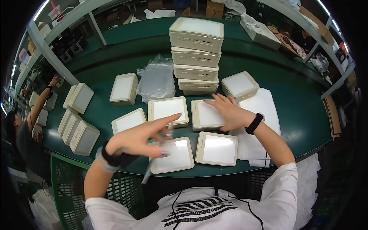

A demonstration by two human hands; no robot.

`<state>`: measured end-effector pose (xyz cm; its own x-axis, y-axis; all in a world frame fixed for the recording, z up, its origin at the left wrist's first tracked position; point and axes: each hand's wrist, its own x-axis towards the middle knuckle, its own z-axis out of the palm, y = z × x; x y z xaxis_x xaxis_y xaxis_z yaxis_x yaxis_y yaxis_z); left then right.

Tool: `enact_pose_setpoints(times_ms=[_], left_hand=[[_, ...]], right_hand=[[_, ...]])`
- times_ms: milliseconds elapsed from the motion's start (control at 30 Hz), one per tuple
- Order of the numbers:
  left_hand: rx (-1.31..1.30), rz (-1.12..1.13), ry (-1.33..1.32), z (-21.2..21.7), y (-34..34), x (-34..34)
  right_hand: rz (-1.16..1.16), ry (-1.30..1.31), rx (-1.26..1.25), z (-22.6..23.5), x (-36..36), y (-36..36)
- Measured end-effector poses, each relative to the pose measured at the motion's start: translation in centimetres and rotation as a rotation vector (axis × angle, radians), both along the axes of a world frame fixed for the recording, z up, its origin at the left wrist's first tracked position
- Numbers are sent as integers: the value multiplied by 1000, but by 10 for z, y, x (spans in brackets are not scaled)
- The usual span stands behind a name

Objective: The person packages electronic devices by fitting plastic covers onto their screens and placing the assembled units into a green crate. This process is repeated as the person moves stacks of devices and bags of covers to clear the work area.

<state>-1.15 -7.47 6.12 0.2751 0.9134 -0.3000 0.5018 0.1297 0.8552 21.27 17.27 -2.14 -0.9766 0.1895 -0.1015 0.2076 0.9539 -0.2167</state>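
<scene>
My right hand (232,112) spans the right end of a cream electronic box (202,115) with a white top panel, its thumb by the front edge and fingers over the back. My left hand (143,137) hovers over the nearer boxes, index finger and thumb stretched out. A slender, see-through stick-like thing (146,175) crosses under its palm; motion blur hides its kind. Below the left hand lies another box (176,155), partly covered. Beside it lies a similar box (217,148). Behind the left hand sit two more boxes, one straight (167,108) and one turned (130,120).
A tall stack of cream boxes (196,43) stands at the back. Clear plastic bags (156,81) lie left of it. Single boxes flank it left (123,89) and right (240,85). White sheets (260,126) lie at right. More boxes (78,134) and a co-worker's arm (37,103) are at left.
</scene>
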Motion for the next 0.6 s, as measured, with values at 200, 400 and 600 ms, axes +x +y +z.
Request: enact_pose_setpoints(times_ms=[200,400,600], left_hand=[[222,302,-675,-39,-100,-26],[386,406,-1139,-71,-130,-28],[356,362,-1036,-87,-124,-21]], right_hand=[[42,-20,10,34,-9,0],[42,133,-155,138,-34,-52],[-264,68,-457,136,-205,-121]])
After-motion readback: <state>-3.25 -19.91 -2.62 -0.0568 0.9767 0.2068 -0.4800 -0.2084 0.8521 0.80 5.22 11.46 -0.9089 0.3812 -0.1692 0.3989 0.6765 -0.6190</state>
